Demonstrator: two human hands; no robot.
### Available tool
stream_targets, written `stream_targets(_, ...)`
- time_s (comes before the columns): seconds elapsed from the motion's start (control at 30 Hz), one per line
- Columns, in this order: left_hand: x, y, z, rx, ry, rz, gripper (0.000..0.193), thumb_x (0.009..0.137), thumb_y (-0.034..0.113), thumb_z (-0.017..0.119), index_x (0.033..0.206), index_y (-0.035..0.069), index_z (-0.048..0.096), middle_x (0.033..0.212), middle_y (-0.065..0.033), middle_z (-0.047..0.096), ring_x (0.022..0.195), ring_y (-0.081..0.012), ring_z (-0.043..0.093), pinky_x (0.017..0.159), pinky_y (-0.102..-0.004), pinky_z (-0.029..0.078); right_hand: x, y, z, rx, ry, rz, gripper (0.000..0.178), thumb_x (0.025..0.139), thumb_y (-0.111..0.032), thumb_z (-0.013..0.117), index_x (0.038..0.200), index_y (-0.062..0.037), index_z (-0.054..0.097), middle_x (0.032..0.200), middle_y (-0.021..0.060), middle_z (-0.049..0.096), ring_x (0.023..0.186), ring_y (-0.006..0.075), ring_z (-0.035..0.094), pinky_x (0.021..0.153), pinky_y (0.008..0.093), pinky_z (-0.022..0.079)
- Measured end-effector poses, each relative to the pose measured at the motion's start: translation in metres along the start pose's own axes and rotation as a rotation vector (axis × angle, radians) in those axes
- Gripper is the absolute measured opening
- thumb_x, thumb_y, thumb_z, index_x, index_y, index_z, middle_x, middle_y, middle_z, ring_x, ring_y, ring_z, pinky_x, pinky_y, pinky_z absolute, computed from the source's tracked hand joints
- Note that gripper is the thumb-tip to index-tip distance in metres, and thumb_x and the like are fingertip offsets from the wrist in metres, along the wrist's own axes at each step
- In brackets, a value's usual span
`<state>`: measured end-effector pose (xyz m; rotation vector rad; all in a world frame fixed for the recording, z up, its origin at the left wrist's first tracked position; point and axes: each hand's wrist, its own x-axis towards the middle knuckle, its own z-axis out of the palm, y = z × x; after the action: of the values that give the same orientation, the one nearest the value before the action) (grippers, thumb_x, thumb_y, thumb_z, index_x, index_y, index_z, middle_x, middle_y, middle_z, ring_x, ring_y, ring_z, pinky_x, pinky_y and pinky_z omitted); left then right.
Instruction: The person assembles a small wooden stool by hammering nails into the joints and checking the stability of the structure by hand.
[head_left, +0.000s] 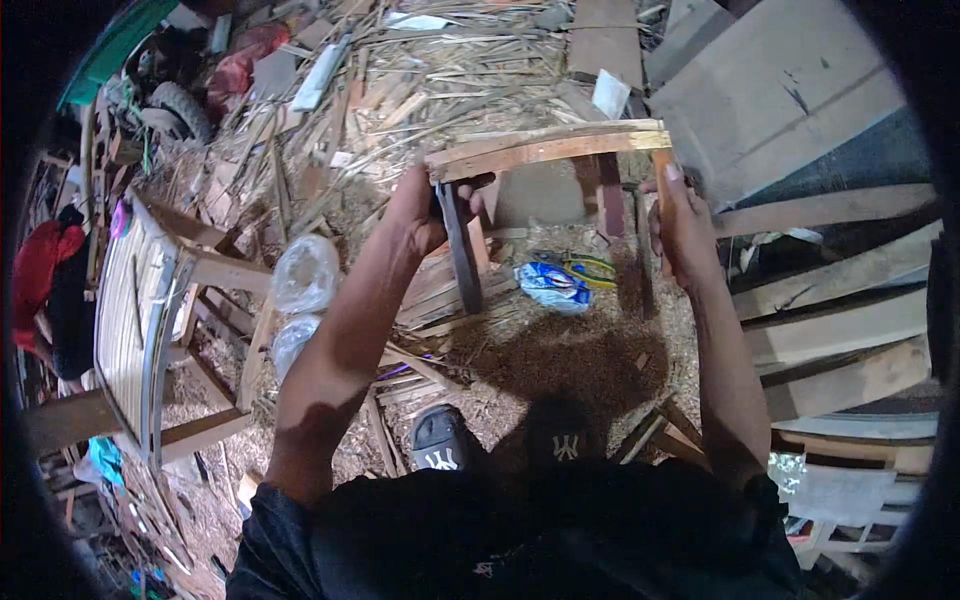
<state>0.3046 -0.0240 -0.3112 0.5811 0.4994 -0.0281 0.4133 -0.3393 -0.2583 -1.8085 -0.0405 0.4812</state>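
A three-sided wooden frame (550,148) is held up in front of me. Its long, slightly curved rail runs across the far side, with a shorter leg at each end pointing back toward me. My left hand (425,212) is closed around the left corner, by the dark leg (459,250). On the opposite side, my right hand (685,222) grips the lighter leg (663,190) just below its corner, thumb on top. Beneath the frame, a blue and white plastic packet (556,288) lies on the sawdust, touching pliers with yellow-green handles (591,270).
Scrap wood strips (430,75) litter the far floor. Several curved planks (835,275) lie at right, below a large grey board (770,100). A slatted wooden piece (135,300) stands left, near clear plastic bags (305,275). A person in red (45,265) is at far left.
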Motion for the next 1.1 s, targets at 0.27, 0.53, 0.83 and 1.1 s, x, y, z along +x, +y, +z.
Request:
stream_targets(0.27,-0.004,-0.005,0.021,0.019,0.003,-0.035,0.045,0.108,0.026,0.028,0.129,-0.004,0.053,0.105,-0.0239,0.067,0.055,-0.0104,0.05,0.056,-0.0276,0.053,0.002,0.024,-0.015,0.186,-0.002,-0.02,0.048,0.107,-0.046,0.046,0.11,-0.0049,0.07,0.064,-0.0011,0.055,0.046,0.0107,0.05,0.042,0.0263,0.04)
stream_targets(0.53,-0.014,-0.004,0.014,0.087,0.071,0.052,0.032,0.108,0.027,0.04,0.115,0.001,0.058,0.081,-0.0066,0.055,0.06,-0.0173,0.051,0.059,-0.0355,0.047,0.007,0.028,-0.019,0.172,-0.017,-0.075,0.037,0.105,-0.043,0.056,0.118,-0.0086,0.064,0.07,-0.0026,0.056,0.053,0.0057,0.049,0.044,0.0236,0.039)
stream_targets(0.83,-0.017,0.027,0.035,0.292,0.027,0.231,0.045,0.099,0.036,0.058,0.122,-0.003,0.057,0.083,-0.01,0.062,0.059,-0.0204,0.058,0.062,-0.0359,0.053,0.029,0.021,-0.034,-0.034,-0.058,-0.439,0.036,0.11,-0.032,0.047,0.125,-0.0029,0.061,0.111,0.006,0.067,0.106,0.015,0.062,0.101,0.0318,0.044)
stream_targets(1.1,0.009,0.032,0.027,0.517,0.231,0.474,0.058,0.098,0.032,0.065,0.139,-0.006,0.052,0.128,-0.0181,0.064,0.113,-0.0276,0.064,0.095,-0.0406,0.053,0.058,0.029,-0.002,0.107,0.103,-0.315,0.05,0.105,-0.044,0.057,0.127,0.0008,0.063,0.112,0.0074,0.067,0.101,0.013,0.06,0.088,0.0288,0.049)
